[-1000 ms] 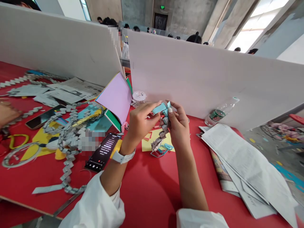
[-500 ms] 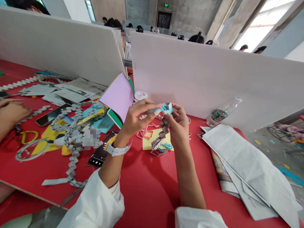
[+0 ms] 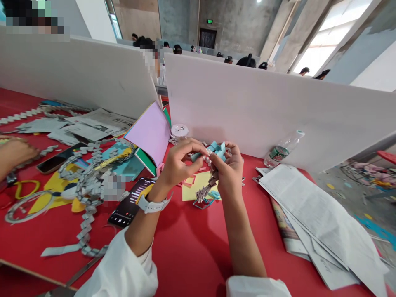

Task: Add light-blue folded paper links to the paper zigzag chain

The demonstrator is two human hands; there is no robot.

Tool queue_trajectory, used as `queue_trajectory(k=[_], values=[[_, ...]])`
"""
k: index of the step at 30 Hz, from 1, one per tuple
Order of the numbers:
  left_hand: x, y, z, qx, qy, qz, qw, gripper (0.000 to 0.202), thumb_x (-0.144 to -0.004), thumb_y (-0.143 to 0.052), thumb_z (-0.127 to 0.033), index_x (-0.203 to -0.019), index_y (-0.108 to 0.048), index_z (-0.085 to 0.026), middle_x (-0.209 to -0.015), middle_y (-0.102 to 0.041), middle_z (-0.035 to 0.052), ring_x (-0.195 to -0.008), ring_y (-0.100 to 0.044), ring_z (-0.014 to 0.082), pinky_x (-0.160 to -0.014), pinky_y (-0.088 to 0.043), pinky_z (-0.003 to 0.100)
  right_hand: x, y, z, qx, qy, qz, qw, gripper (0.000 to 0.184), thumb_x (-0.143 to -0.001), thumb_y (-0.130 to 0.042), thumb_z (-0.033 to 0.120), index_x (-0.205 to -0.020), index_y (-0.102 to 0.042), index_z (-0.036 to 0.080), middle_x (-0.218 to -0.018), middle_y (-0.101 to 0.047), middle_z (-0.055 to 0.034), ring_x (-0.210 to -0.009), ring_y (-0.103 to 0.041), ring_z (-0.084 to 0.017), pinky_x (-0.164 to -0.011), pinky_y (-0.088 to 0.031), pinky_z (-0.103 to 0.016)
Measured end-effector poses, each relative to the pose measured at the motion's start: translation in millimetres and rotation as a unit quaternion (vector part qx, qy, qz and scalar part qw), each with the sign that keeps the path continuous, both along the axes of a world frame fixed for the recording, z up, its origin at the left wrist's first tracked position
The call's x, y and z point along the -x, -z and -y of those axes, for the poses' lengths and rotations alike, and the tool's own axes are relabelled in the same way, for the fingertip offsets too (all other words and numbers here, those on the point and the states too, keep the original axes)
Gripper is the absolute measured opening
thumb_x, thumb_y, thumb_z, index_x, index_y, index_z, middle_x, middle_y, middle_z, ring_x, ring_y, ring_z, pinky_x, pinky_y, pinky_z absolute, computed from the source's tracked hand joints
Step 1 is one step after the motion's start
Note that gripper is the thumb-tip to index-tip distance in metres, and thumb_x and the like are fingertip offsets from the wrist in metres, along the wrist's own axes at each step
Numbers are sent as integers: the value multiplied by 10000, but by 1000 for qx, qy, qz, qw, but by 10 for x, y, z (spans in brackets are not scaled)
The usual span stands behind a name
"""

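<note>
My left hand [image 3: 177,163] and my right hand [image 3: 227,171] meet above the red table [image 3: 192,247], both pinched on light blue paper strips [image 3: 216,148] at the top of a folded paper chain [image 3: 207,185]. The grey, newspaper-coloured chain hangs down from my fingers to a yellow sheet [image 3: 194,192] on the table. A white watch [image 3: 151,205] is on my left wrist.
A black phone [image 3: 130,204] lies left of my left arm. Long grey paper chains [image 3: 89,181] and coloured sheets cover the left side. Newspapers [image 3: 312,210] are stacked at right, beside a lying plastic bottle [image 3: 283,149]. White dividers [image 3: 272,107] stand behind. Another person's hand [image 3: 14,152] is at far left.
My hands have stayed together and kept folding the blue strips; the left fingers closed in over the fold. The view shifted slightly and the other person's hand moved a little.
</note>
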State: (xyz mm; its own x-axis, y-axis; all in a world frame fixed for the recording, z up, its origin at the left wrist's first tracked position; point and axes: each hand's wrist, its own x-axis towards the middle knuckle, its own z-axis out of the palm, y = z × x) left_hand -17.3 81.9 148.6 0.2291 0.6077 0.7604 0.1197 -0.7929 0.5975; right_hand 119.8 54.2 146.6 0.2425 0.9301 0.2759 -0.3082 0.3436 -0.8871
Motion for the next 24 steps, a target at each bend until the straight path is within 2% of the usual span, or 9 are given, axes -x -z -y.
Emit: queue_trajectory(k=[4,6,9,12,17,20,24], values=[[122,-42,8,20,82,-36,996,252,-797,-684,-199,-1046,-693,-235,-1190,-623,95,-1097,-623,212,-719,-607,271,-56,-3,-20,11,-41,-19,999,335,-711,-746,237,-922,-486,249,-647,-526,93,-429,-432,-34,-406,-371,-156],[181,-59,-6,2,93,-51,994,276,-833,-652,-191,-1099,-689,-256,-1271,-603,95,-1163,-598,220,-784,-605,294,-82,-20,-20,22,-66,-17,997,357,-690,-765,236,-916,-488,243,-638,-526,93,-426,-431,-35,-400,-358,-158],[217,-66,-44,-51,87,-69,993,224,-888,-579,-165,-1046,-712,-251,-1150,-681,80,-1051,-653,183,-792,-595,281,-85,-46,4,30,-82,-5,996,371,-669,-778,225,-901,-489,234,-611,-507,101,-421,-417,-32,-394,-343,-154],[168,-26,-83,-60,91,-45,993,176,-882,-591,-160,-956,-728,-244,-951,-722,51,-867,-685,142,-703,-589,233,-43,-53,43,43,-97,-2,994,369,-676,-769,218,-905,-481,237,-597,-492,106,-414,-398,-30,-388,-329,-153],[-25,139,-144,46,122,121,984,98,-856,-645,-218,-893,-728,-254,-861,-685,10,-606,-639,80,-512,-557,184,34,-45,66,32,-91,13,995,297,-751,-721,263,-969,-521,234,-664,-526,73,-486,-446,-40,-445,-373,-168],[-93,196,-164,92,113,157,977,102,-855,-650,-276,-902,-739,-256,-834,-672,9,-645,-643,92,-538,-577,198,40,-41,38,17,-91,27,995,312,-779,-679,243,-1063,-550,235,-783,-562,40,-563,-490,-48,-517,-432,-186],[-109,160,-140,140,60,183,971,205,-822,-690,-331,-1010,-721,-253,-783,-671,6,-626,-634,97,-554,-581,214,30,-19,1,-15,-106,63,992,456,-802,-603,206,-1232,-487,303,-914,-561,16,-645,-536,-79,-589,-485,-234]])
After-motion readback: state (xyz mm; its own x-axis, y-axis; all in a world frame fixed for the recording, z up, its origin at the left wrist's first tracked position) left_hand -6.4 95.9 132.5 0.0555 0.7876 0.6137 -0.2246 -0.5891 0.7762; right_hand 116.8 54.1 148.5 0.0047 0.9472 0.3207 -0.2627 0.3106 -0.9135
